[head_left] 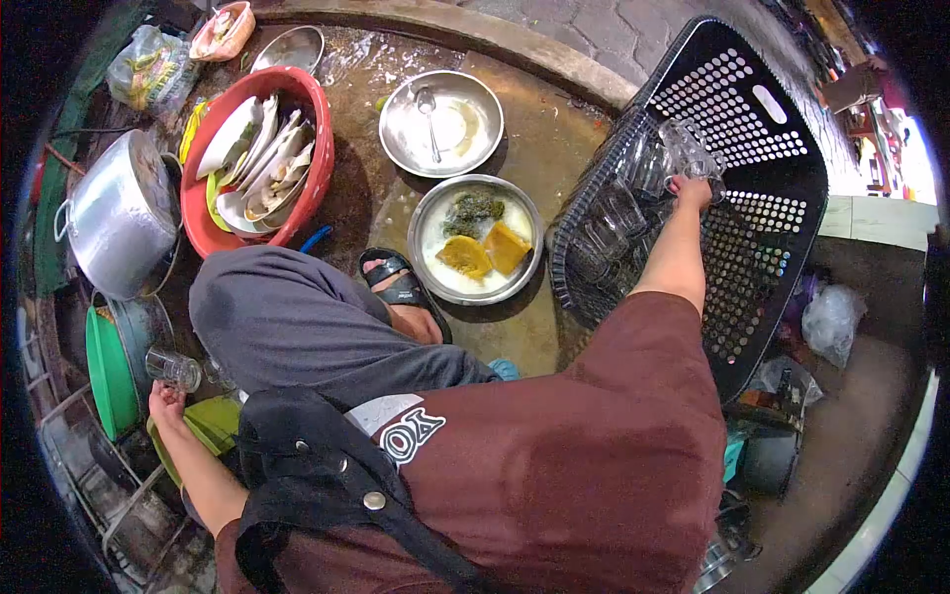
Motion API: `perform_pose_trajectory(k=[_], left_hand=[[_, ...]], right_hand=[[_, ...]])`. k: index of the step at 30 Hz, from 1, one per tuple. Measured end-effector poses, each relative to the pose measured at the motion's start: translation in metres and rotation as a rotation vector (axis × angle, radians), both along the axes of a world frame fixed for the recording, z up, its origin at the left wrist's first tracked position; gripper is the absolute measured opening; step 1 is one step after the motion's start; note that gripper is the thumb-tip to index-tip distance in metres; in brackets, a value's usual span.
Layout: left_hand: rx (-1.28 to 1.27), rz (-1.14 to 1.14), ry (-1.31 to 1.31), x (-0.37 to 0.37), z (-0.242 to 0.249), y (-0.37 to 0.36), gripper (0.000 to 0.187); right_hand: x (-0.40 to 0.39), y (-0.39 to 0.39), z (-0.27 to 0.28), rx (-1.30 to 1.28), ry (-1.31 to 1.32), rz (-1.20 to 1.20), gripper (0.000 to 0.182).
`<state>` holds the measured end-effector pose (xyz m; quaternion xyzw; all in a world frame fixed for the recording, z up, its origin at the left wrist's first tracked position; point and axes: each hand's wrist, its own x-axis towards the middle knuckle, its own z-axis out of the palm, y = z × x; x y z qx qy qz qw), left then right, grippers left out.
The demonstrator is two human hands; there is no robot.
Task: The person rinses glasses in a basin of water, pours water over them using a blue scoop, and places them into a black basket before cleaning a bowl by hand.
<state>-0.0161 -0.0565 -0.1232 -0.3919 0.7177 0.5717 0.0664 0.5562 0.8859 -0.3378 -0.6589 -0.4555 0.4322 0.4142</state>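
My left hand (167,402) is closed around the lower part of a clear glass mug (174,369), low at the left over a yellow-green basin (210,424). Far to the right, my right hand (692,191) reaches into a black perforated plastic basket (727,203). Its fingers are closed on a glass mug (693,148) near the top of a pile of clear glass mugs (604,233). Between my arms stands a metal basin (427,282) of whitish soapy water, with two yellow sponges (485,253) and a dark scouring pad (473,213) in it.
A red basin (315,188) at the left is full of dirty plates and bowls. Beside it stands a big aluminium pot (119,213). A metal bowl (396,129) with a spoon lies beyond the soapy basin. A green basin (104,371) leans at the far left.
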Motion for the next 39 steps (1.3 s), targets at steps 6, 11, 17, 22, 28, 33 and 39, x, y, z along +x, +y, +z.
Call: perform_pose_trajectory(k=[6, 11, 17, 22, 28, 33, 39], left_hand=[[0.05, -0.014, -0.006, 0.003, -0.011, -0.012, 0.025], [0.07, -0.013, -0.027, 0.007, -0.011, -0.02, 0.026], [0.112, 0.015, -0.044, 0.005, -0.009, -0.029, 0.028], [0.092, 0.005, -0.041, 0.0, -0.01, -0.025, 0.031], [0.019, 0.033, -0.025, 0.009, -0.006, -0.006, 0.027], [0.057, -0.009, -0.001, 0.016, -0.002, -0.009, 0.023], [0.003, 0.057, -0.088, 0.009, 0.002, -0.016, 0.024]], right_hand=[[0.006, 0.045, -0.047, -0.008, -0.22, -0.147, 0.024], [-0.046, -0.015, 0.046, -0.17, -0.51, -0.339, 0.093], [-0.05, -0.031, 0.061, -0.123, -0.616, -0.394, 0.085], [-0.071, -0.047, 0.111, 0.192, -1.007, -0.134, 0.05], [-0.081, 0.037, 0.009, 0.143, -0.253, -0.384, 0.041], [-0.074, 0.05, 0.007, 0.139, -0.261, -0.294, 0.02], [-0.061, 0.057, 0.013, 0.089, 0.099, 0.041, 0.018]])
